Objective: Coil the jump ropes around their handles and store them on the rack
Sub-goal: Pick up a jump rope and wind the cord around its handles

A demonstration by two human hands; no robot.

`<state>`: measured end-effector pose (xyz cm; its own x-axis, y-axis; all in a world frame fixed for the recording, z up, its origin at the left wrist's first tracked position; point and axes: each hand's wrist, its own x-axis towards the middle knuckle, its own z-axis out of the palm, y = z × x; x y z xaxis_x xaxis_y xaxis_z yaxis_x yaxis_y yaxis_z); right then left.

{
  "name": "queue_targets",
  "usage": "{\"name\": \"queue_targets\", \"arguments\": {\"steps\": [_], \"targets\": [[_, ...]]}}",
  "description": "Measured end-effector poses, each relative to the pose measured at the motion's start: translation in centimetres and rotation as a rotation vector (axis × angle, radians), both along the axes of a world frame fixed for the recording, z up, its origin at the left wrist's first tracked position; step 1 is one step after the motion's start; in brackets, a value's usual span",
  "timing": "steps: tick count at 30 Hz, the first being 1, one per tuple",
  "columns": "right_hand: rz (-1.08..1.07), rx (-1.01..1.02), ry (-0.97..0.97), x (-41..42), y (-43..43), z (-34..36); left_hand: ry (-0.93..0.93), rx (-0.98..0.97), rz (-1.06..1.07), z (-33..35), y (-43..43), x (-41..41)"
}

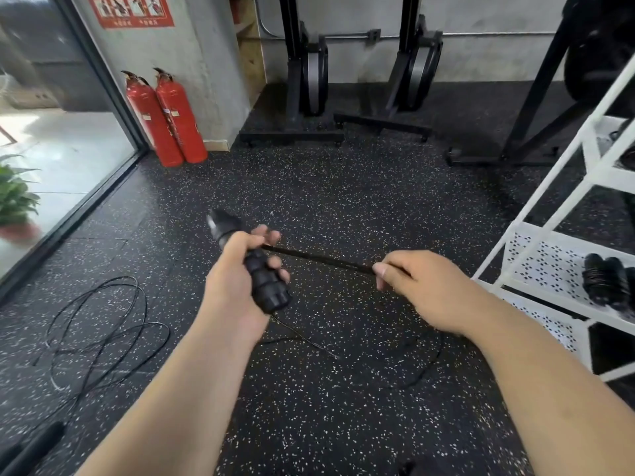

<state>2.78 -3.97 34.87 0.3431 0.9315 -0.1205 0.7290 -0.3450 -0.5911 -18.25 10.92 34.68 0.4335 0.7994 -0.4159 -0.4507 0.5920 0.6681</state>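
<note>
At the bottom-left corner a dark cylinder (pixel 34 448) is cut off by the frame edge, and what it is cannot be told. Above the two bare forearms, the left hand (pixel 237 273) is wrapped tightly around a black handle (pixel 266 283). The handle's lower part looks ribbed, though whether that is moulding or wound cord is unclear, and its upper end is blurred. The right hand (pixel 422 286) pinches the thin black rope (pixel 319 258), which runs taut from the handle to the fingertips. Below the hands the rope's trailing part is faint against the speckled floor. A loose rope (pixel 103 331) lies tangled on the floor to the left. The white rack (pixel 536 242) is cropped at the right edge, with dark coiled bundles (pixel 604 283) on its perforated shelf. Two red fire extinguishers (pixel 165 118) stand farther back.
</note>
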Motion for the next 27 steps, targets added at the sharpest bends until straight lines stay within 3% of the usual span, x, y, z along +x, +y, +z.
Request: {"name": "queue_targets", "arguments": {"steps": [7, 15, 18, 21, 24, 27], "targets": [[-0.091, 0.194, 0.008, -1.7, 0.6, 0.0, 0.087, -0.051, -0.105, -0.4, -2.5, 1.0], [-0.073, 0.118, -0.060, -3.7, 1.6, -1.8, -0.028, -0.077, -0.437, -0.6, -6.3, 3.2], [-0.013, 0.050, -0.049, -3.0, 1.4, -1.5, -0.046, -0.063, -0.416, -0.6, -5.5, 2.9], [-0.007, -0.021, -0.005, -1.6, 0.7, -0.5, -0.048, -0.016, -0.262, -0.1, -3.2, 1.9], [-0.035, 0.019, 0.037, -0.4, 0.2, 0.2, -0.075, -0.012, -0.114, 0.1, -1.0, 0.6], [-0.074, 0.089, 0.029, -0.8, 0.4, 0.1, -0.052, 0.016, -0.133, 0.1, -1.3, 0.5]]}}
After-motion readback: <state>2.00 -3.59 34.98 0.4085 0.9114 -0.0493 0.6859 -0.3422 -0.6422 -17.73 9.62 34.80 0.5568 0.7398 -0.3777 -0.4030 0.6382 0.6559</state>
